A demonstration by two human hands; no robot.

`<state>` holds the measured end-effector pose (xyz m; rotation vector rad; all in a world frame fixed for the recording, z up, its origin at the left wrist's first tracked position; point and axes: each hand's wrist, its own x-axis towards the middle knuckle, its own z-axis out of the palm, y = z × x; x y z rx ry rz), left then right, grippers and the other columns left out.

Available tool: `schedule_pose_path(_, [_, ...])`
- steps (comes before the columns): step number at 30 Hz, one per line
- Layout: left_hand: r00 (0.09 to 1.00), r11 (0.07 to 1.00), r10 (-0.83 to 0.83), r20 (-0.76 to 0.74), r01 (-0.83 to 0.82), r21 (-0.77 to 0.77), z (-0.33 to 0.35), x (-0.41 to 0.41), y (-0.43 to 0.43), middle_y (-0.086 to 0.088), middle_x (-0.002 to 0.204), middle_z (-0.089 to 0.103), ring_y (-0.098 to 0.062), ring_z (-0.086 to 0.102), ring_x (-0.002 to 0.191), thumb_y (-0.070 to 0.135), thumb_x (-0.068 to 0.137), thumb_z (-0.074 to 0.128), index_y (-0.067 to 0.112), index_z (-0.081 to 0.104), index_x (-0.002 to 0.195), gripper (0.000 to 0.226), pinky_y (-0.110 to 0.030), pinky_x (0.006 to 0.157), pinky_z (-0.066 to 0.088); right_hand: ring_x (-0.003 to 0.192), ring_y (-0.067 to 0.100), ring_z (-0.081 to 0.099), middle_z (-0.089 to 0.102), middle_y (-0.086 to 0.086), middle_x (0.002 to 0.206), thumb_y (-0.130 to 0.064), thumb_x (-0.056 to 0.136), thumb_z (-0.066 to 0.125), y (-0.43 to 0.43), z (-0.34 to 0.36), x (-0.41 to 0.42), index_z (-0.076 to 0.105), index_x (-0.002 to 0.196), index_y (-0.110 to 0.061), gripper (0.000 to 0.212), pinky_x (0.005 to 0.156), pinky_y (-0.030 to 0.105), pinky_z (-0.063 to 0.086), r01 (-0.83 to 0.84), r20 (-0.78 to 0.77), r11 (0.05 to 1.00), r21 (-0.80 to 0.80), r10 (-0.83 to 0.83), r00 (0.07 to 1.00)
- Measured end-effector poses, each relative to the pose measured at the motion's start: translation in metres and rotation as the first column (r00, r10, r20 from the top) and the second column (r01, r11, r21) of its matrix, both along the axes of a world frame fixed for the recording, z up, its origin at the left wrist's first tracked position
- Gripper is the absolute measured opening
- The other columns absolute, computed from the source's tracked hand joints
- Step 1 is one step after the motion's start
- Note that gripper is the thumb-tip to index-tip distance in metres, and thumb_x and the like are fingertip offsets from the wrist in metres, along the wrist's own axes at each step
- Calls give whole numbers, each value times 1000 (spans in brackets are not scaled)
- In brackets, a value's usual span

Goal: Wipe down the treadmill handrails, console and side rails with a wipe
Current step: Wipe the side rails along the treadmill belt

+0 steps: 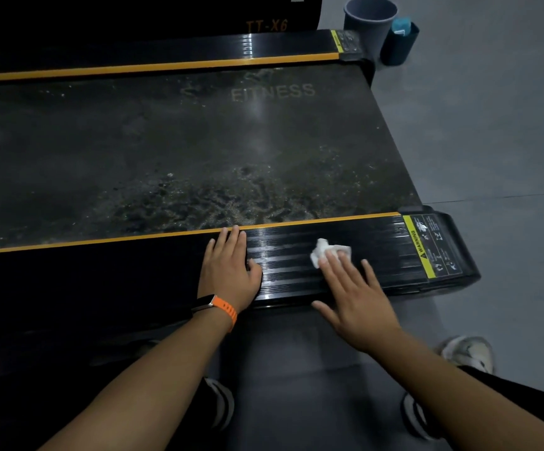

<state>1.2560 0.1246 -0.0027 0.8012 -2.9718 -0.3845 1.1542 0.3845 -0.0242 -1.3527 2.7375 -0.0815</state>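
Note:
A black ribbed side rail [378,252] with an orange strip runs along the near edge of the treadmill. My left hand [230,271] lies flat on it with fingers straight; an orange-strapped watch is on that wrist. My right hand [355,294] has spread, straight fingers, and its fingertips press a crumpled white wipe [324,250] onto the rail. Wet streaks shine on the rail between my two hands. The dusty running belt [199,151] lies beyond, and the far side rail [166,56] runs along the top.
A yellow warning label [430,245] marks the rail's right end. A grey bin [370,21] and a teal bottle in a dark holder [399,42] stand on the grey floor at the top right. My shoes [469,353] are on the floor below the rail.

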Motion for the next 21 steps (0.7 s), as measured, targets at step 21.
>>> schedule_pose_path(21, [1000,1000,4,-8,-4,-16,-2,0,1,-8,165,33,-23,21,156,39,93,33,7,41,155,70,-44,128,15,159,31,19,21,10,173,-60,100,37,35,-9,19,25,165,-10,83,124,56,19,76,-71,997,9,-76,995])
